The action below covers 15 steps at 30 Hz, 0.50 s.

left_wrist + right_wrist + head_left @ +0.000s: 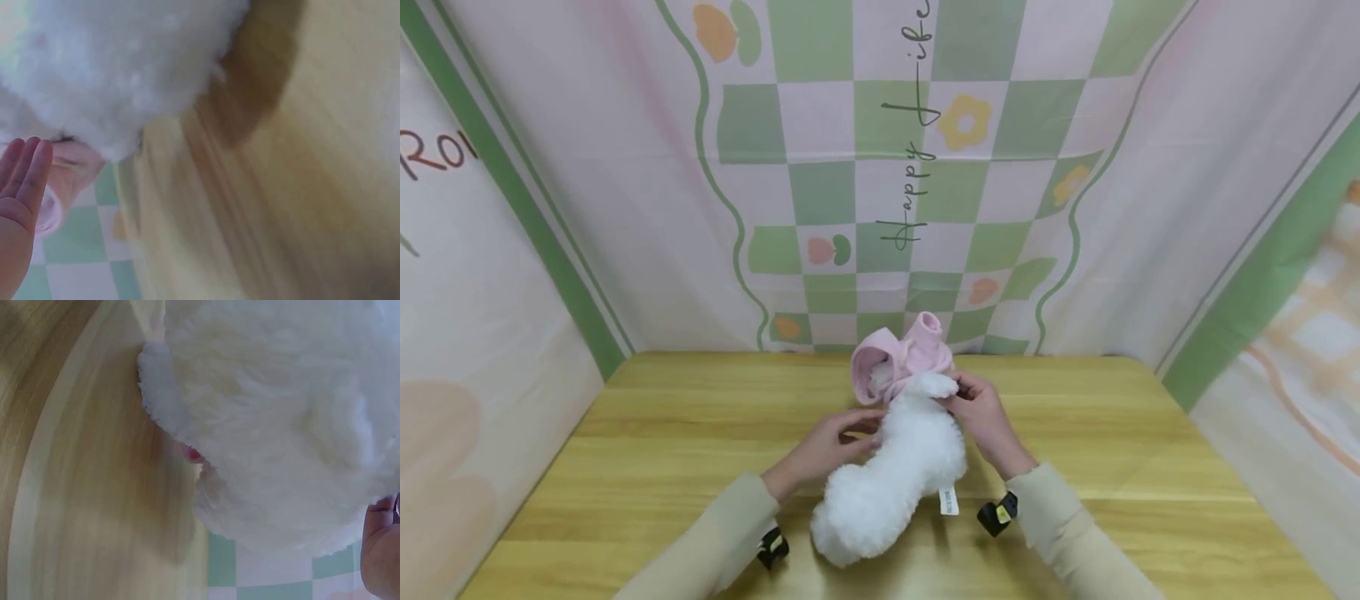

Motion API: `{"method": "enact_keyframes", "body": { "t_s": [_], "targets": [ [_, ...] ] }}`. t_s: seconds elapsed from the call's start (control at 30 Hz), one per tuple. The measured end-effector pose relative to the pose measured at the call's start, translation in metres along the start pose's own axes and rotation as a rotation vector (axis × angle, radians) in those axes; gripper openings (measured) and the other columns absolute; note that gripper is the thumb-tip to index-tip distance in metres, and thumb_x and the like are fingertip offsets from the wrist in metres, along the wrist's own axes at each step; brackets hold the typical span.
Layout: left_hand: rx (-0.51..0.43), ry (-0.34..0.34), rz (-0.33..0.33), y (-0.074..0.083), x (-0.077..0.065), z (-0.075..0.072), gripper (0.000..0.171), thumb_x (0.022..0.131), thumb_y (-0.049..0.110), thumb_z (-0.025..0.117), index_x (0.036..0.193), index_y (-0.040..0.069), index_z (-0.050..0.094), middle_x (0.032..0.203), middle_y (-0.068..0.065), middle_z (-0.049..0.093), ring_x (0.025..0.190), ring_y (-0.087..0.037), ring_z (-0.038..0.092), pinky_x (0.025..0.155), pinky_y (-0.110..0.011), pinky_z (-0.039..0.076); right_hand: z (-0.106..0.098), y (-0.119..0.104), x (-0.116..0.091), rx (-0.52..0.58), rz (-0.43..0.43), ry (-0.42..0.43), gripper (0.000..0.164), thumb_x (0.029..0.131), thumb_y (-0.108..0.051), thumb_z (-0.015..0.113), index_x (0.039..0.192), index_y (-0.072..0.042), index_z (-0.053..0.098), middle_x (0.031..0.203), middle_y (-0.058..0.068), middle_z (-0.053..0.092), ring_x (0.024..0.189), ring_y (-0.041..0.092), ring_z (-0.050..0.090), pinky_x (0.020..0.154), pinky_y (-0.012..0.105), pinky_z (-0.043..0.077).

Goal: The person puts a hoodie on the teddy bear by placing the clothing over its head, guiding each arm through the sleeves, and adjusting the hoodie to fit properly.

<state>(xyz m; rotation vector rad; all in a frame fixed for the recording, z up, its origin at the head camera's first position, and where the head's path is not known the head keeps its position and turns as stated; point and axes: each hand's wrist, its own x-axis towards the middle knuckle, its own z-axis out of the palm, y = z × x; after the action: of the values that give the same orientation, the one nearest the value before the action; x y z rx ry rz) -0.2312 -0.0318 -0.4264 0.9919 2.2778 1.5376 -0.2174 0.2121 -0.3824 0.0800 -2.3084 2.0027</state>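
Observation:
A white fluffy plush toy (917, 442) lies on the table, its body stretched toward the far edge, and fills much of both wrist views. A pink cloth garment (925, 350) with tube-like openings sits round its far end; some white fur shows inside the left opening. My left hand (842, 446) is at the toy's left side, its fingers fairly straight in the left wrist view, fingertips right at the fur and the garment's edge. On the far right, my right hand (985, 412) pinches the toy at a small white limb beside the pink cloth. Part of those fingers is hidden.
The wooden table (662, 467) ends at a cloth backdrop (820, 117) with green and white checks. A white tag (949, 501) hangs from the toy's right side. Black wrist straps (997, 514) sit at both beige sleeves (1060, 517).

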Motion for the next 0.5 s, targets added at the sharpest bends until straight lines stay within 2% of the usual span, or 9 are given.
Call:
{"method": "enact_keyframes", "body": {
  "t_s": [0.1,0.23,0.33,0.43,0.5],
  "targets": [
    [-0.004,0.028,-0.009,0.003,0.001,-0.007,0.041,0.097,0.023,0.054,0.136,0.008,0.051,0.136,-0.013,0.056,0.117,-0.029,0.058,0.095,-0.031,0.053,0.002,0.003,0.001,-0.007,-0.015,-0.003,0.011,0.088,0.001,0.059,0.091,-0.008,0.064,0.079,-0.014,0.061,0.076,0.003,0.055,0.068,0.017,0.049],
    [-0.035,0.103,-0.014,0.014,0.003,-0.018,0.038,0.097,0.020,0.054,0.130,0.001,0.054,0.130,-0.018,0.059,0.114,-0.033,0.060,0.093,-0.033,0.054,0.005,0.007,0.002,-0.018,-0.043,-0.019,0.007,0.089,0.000,0.059,0.094,-0.003,0.063,0.080,-0.015,0.060,0.077,0.003,0.055,0.069,0.017,0.048],
    [-0.050,0.141,-0.021,0.024,0.003,-0.025,0.037,0.096,0.018,0.055,0.128,-0.002,0.055,0.129,-0.021,0.058,0.112,-0.034,0.061,0.089,-0.030,0.055,0.007,0.011,0.003,-0.030,-0.041,-0.036,0.011,0.089,-0.001,0.058,0.099,0.003,0.063,0.083,-0.015,0.061,0.079,0.003,0.055,0.071,0.017,0.048],
    [-0.056,0.115,-0.030,0.036,0.000,-0.029,0.039,0.097,0.021,0.055,0.128,-0.002,0.055,0.129,-0.021,0.058,0.114,-0.033,0.059,0.091,-0.031,0.054,0.010,0.015,0.002,-0.033,-0.019,-0.039,0.015,0.091,-0.002,0.057,0.103,0.006,0.062,0.086,-0.015,0.062,0.082,0.003,0.058,0.075,0.018,0.050],
    [-0.045,0.054,-0.044,0.043,-0.003,-0.031,0.040,0.097,0.025,0.055,0.129,0.001,0.054,0.130,-0.019,0.058,0.116,-0.031,0.057,0.094,-0.034,0.052,0.012,0.016,0.001,-0.036,0.000,-0.040,0.019,0.092,-0.004,0.057,0.107,0.007,0.061,0.088,-0.015,0.063,0.084,0.003,0.059,0.077,0.018,0.051]
  ]
}}
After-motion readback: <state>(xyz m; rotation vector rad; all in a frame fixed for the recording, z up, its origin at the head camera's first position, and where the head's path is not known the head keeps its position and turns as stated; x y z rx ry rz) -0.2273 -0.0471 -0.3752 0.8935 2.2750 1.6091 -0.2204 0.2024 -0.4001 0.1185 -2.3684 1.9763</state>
